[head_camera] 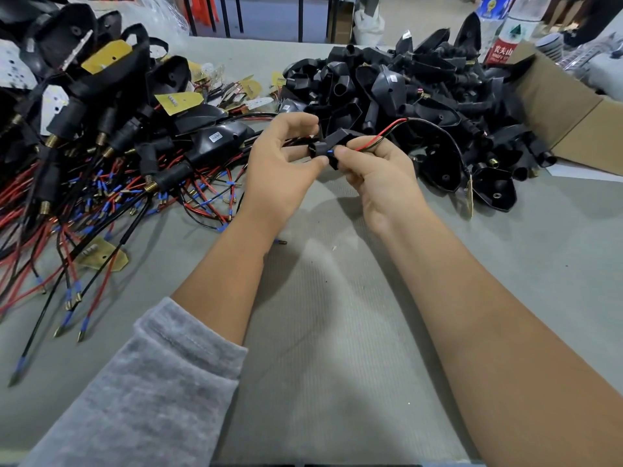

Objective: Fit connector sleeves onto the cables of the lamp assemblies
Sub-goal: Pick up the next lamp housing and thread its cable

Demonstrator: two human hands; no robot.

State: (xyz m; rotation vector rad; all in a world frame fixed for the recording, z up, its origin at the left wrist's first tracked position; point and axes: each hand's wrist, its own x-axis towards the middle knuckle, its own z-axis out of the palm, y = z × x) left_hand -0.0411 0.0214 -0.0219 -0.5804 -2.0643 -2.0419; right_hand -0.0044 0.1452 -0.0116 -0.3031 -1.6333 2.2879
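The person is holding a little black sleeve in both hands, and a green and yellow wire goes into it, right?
Not quite. The head view shows both the left hand and the right hand holding the black sleeve, but the wire running into it is red and black, not green and yellow.

I see assembly workshop: grey bench point(337, 332) w/ heap of black lamp housings point(387, 85), piles of red/black wired assemblies point(101, 183), cardboard box point(573, 109).
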